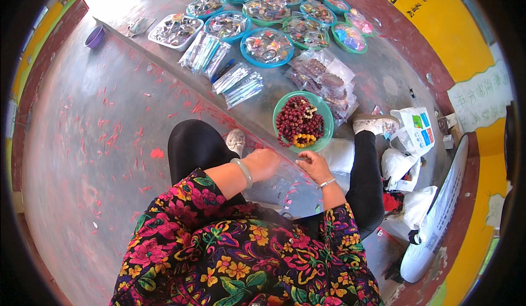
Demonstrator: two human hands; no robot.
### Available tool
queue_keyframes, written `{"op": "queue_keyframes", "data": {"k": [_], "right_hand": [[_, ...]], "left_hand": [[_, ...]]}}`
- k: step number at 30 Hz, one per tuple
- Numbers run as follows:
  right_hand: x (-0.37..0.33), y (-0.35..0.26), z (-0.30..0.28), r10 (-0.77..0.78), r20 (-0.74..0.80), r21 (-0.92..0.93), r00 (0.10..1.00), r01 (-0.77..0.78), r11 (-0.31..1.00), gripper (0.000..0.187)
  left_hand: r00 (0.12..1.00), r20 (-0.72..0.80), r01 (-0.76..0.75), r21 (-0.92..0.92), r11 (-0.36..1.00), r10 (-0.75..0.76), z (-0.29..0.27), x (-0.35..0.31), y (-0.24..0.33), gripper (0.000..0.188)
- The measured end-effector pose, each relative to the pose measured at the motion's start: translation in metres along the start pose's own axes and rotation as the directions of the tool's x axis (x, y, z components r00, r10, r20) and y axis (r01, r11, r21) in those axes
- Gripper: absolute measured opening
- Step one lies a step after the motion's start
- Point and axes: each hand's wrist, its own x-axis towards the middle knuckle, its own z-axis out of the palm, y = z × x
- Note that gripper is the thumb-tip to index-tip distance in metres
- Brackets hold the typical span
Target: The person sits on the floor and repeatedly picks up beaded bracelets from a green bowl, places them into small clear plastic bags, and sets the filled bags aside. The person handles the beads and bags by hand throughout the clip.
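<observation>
My left hand point(263, 164), with a pale bangle at the wrist, is held over my lap, slightly blurred. Its fingers are curled closed, and what they may hold is hidden. To its right, my right hand point(316, 167) wears a thin bracelet; its thumb and fingers are bent together in a pinch, with anything between them too small to name. A gap separates the two hands. Just beyond the right hand is a green bowl point(329, 121) of dark red bead bracelets point(298, 118). A yellow bead bracelet point(304, 140) lies at its near side.
Bagged bead strings point(326, 81) lie beyond the bowl. Farther off are a blue basin point(244, 53) and several others filled with small packets, plus a white tray point(155, 38). Wrapped pens point(241, 87) lie left of the bowl. White plastic bags point(413, 130) stand at right.
</observation>
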Motion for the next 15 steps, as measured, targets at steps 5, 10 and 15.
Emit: {"op": "queue_keyframes", "data": {"k": [5, 10, 15], "right_hand": [[0.042, 0.014, 0.034, -0.271, -0.089, -0.495, 0.958, 0.193, 0.847, 0.049], [0.063, -0.014, 0.056, -0.002, -0.031, -0.671, 1.0, -0.019, 0.741, 0.04], [0.074, 0.005, 0.057, -0.102, -0.162, -0.636, 0.982, -0.024, 0.771, 0.023]], "left_hand": [[0.999, 0.009, 0.037, -0.085, 0.996, -0.036, 0.003, -0.001, 0.001, 0.017], [0.996, 0.06, 0.068, -0.052, 0.996, -0.065, 0.009, 0.005, -0.005, 0.017], [0.996, 0.063, 0.069, -0.032, 0.997, -0.066, 0.004, 0.007, -0.006, 0.02]]}}
